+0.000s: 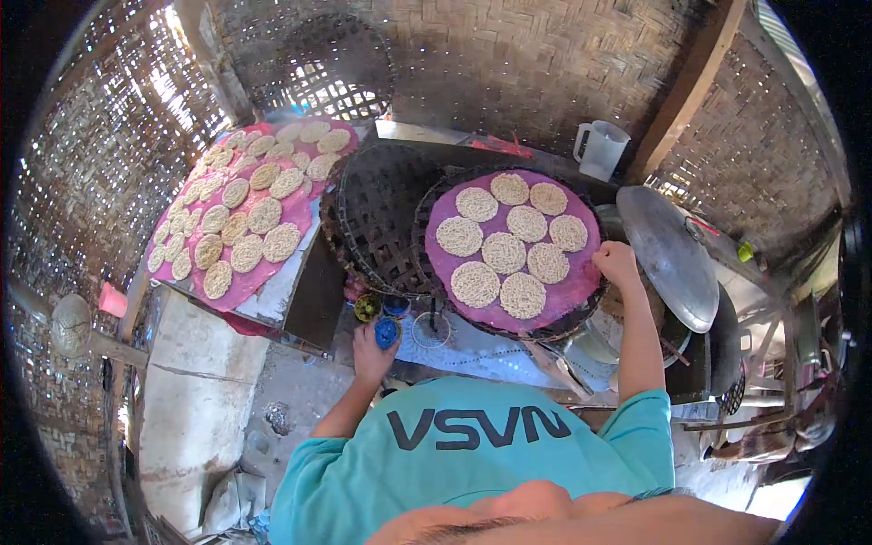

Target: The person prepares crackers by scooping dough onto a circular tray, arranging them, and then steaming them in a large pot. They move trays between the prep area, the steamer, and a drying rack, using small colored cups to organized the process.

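A round woven tray lined with pink cloth carries several flat round noodle cakes. My right hand grips the tray's right rim. My left hand is closed around a small blue lid-like object just below and left of the tray. Next to it stand a small cup of green stuff and a blue cup.
A second pink cloth covered with several noodle cakes lies on a board at the left. An empty dark woven tray leans behind. A large metal lid sits at the right, a clear plastic jug behind. Woven bamboo walls surround.
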The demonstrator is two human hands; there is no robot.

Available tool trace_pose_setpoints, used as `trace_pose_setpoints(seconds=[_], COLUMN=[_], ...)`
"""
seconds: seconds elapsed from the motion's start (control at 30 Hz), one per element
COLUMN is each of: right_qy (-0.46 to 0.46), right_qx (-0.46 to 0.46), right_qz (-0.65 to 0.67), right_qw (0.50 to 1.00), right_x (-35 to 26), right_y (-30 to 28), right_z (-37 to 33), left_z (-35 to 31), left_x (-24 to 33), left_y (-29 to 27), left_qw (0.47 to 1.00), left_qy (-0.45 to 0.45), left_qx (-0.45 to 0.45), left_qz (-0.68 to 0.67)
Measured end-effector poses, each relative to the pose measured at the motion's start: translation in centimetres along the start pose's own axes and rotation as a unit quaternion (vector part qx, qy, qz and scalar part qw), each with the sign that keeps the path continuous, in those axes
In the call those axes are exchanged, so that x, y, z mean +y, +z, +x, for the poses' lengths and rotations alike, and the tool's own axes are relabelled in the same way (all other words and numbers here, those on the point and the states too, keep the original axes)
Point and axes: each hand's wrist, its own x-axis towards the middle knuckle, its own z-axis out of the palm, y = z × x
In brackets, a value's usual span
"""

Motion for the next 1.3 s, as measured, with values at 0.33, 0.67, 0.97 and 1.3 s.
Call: trace_pose_setpoints(seconds=[0.33,0.67,0.97,1.3], right_qy=[0.067,-0.085,-0.402,-0.349], right_qx=[0.1,0.184,-0.06,-0.065], right_qz=[0.029,0.111,0.133,0.192], right_qw=[0.992,0.973,0.904,0.915], right_x=[-1.3,-5.5,-23.0,-22.2], right_y=[-1.1,-3.6,-4.8,-2.5], right_z=[-1.1,-3.6,-10.9,-11.9], left_z=[0.3,0.3,4.8,4.7], left_x=[0.0,1.0,17.0,18.9], left_y=[1.8,1.9,-11.1,-11.5], left_qw=[0.998,0.989,0.924,0.914], left_qy=[0.009,0.052,0.315,0.187], left_qx=[0.005,0.102,-0.016,-0.174], left_qz=[-0.058,-0.089,-0.218,-0.314])
